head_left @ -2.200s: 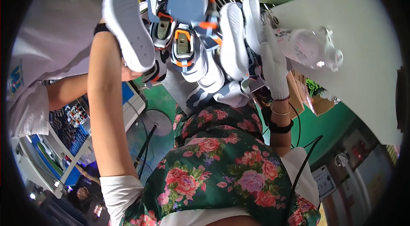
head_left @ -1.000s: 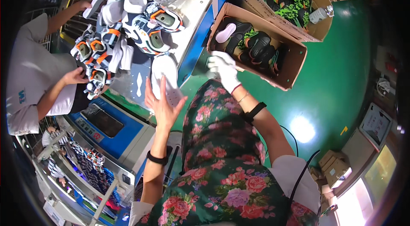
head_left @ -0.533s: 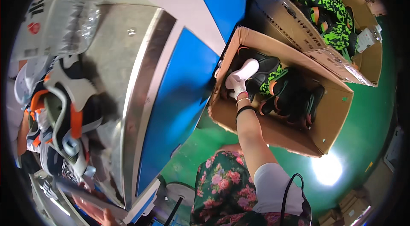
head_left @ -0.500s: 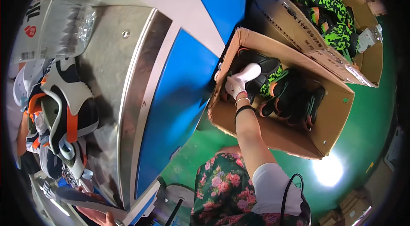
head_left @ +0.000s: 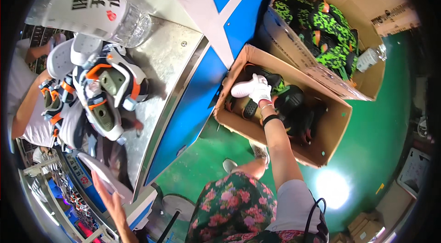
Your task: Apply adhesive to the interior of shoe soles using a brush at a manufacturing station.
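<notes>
In the cardboard box (head_left: 321, 153), my gloved right hand (head_left: 260, 89) grips a white sole (head_left: 240, 89), lengthwise nearly crosswise, rounded end leftward. My left hand (head_left: 112, 204) meets another sole (head_left: 108, 176); whether gripping, I can't tell. The bottle (head_left: 131, 25) bears black and red lettering.

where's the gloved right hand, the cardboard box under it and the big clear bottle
Gloved right hand (head_left: 261, 90): head view, back of the glove
Cardboard box (head_left: 334, 129): head view, inner right wall
Big clear bottle (head_left: 89, 11): head view, white label

Shoes (head_left: 109, 82) lie on the table (head_left: 173, 41), left of two shoe-filled cartons (head_left: 333, 128).
</notes>
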Available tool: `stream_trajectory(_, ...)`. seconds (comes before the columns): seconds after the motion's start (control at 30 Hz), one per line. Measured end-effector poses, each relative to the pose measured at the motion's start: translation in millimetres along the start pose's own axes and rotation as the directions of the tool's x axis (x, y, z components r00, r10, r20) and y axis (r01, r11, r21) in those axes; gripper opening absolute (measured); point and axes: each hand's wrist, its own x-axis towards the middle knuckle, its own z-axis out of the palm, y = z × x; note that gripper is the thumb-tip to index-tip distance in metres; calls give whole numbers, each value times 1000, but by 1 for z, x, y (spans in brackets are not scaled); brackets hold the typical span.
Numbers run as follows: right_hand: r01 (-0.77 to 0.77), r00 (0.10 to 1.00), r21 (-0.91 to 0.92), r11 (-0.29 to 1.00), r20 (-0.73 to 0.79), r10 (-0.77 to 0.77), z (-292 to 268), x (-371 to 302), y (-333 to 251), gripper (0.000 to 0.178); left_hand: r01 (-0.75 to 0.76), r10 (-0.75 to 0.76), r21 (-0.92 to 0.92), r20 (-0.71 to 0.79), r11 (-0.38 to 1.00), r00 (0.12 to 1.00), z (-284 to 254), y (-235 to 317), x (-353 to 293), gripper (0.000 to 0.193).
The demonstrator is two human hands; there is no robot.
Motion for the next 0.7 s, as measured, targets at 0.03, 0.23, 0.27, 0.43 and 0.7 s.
stream_trajectory(0.03, 116, 986, -138, 984, -105, -131, 14, 18, 29, 59, 14, -30, -220, -71, 975, 997, 15, -3, -2, 86)
stream_trajectory(0.23, 175, 984, -438, 882, 103, -144, 54, 84, 88, 43, -26, -19, -178, -245, 984, 969, 79, -50, -23, 92)
stream_trajectory(0.27, 125, 991, -436, 891, 101, -90, 55, 84, 105, 36, -41, 25, -57, -260, 998, 965, 85, -54, -26, 89)
stream_trajectory(0.43, 419, 888, -388, 821, -11, -459, -29, -2, 64, 30, 3, -1, 5, -430, 1000, 903, 81, -14, -14, 71)
stream_trajectory(0.7, 378, 915, 838, 393, -404, -20, -381, -198, -110, 43, 69, -217, -342, -416, 937, 883, 82, 2, 4, 64)
